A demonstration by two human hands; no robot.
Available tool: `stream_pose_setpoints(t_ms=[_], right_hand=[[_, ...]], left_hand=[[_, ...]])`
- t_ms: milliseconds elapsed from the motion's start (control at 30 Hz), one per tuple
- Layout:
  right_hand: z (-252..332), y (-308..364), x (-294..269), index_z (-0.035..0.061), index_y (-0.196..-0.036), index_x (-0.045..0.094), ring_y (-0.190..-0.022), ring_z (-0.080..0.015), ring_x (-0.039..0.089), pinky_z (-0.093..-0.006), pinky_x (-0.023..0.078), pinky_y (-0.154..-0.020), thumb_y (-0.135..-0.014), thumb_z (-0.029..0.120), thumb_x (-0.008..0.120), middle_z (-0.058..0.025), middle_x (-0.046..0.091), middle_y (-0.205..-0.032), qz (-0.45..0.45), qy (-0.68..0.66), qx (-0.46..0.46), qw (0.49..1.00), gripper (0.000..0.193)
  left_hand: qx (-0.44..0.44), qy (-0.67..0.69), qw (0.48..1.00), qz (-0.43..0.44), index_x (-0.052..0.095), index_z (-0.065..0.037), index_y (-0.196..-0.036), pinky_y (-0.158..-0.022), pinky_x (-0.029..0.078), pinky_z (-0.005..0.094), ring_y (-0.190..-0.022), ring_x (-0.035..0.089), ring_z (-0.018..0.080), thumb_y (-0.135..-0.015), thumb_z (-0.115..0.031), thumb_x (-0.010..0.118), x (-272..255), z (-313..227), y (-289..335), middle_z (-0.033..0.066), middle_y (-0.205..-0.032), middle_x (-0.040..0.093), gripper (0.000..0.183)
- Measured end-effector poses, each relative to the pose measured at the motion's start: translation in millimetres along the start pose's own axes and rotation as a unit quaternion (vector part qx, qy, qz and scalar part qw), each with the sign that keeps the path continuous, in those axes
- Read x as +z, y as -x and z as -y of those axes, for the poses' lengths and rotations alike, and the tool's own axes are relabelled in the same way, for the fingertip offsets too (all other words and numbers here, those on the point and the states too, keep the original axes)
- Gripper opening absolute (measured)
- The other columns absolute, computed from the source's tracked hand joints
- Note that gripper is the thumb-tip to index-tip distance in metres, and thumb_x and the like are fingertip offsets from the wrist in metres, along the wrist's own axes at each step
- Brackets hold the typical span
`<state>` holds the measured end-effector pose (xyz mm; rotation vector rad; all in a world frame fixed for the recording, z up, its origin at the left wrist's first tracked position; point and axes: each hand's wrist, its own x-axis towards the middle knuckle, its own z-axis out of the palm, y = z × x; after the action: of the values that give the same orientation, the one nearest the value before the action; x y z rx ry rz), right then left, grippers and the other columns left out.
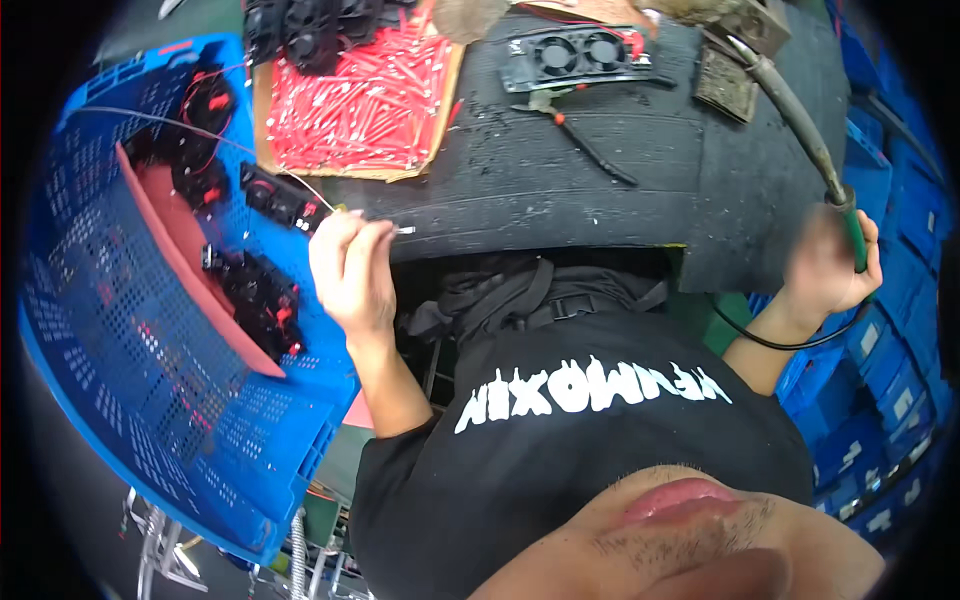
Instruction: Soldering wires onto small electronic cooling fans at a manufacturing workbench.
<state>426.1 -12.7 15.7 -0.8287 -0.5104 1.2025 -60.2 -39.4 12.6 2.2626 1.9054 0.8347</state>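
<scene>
My left hand [352, 265] is raised at the table's near left edge, its fingers pinched on a thin grey wire [215, 132] that trails up to the left. A small piece with a silvery end [404, 230] sticks out to the right of the fingertips; its kind is hidden. At the right, my right hand [835, 275] is closed round the green handle of a soldering iron [808, 135], whose long metal shaft points up and left. The iron's tip is beside a worn dark block [726, 85], apparently above the table.
A cardboard box [262, 120] holds many red parts with silvery ends. A twin-fan unit [580, 58] and cutters [590, 145] lie on the black table [480, 200]. The blue crate [130, 430] at left holds fan units [255, 300] and a pink divider [205, 270]. Blue bins [890, 380] stand right.
</scene>
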Motion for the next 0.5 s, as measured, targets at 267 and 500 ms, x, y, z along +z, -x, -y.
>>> stream_pose_setpoints(t_ms=[267,500], right_hand=[[2.3,2.6,0.3,-0.0053,-0.109,0.071,-0.051,-0.0172,0.049,-0.0256,0.035,-0.046,-0.094,0.027,0.044,-0.0302,0.069,-0.092,-0.012,-0.009,-0.001,1.000,0.045],[-7.7,-43.2,-13.7,-0.0057,-0.108,0.071,-0.051,-0.0191,0.050,-0.0261,0.037,-0.048,-0.093,0.030,0.043,-0.0299,0.069,-0.092,-0.015,0.006,0.008,1.000,0.048]], left_hand=[[0.165,0.215,0.960,-0.064,0.079,-0.001,-0.101,-0.053,0.048,0.0298,-0.061,0.058,0.0189,-0.066,-0.001,0.088,48.8,-86.3,-84.3,0.0061,-0.078,0.063,0.037],[0.185,0.220,0.957,-0.026,0.075,0.000,-0.112,-0.060,0.049,0.0295,-0.074,0.058,0.0213,-0.075,0.002,0.073,118.8,-90.8,-129.2,0.0069,-0.086,0.058,0.037]])
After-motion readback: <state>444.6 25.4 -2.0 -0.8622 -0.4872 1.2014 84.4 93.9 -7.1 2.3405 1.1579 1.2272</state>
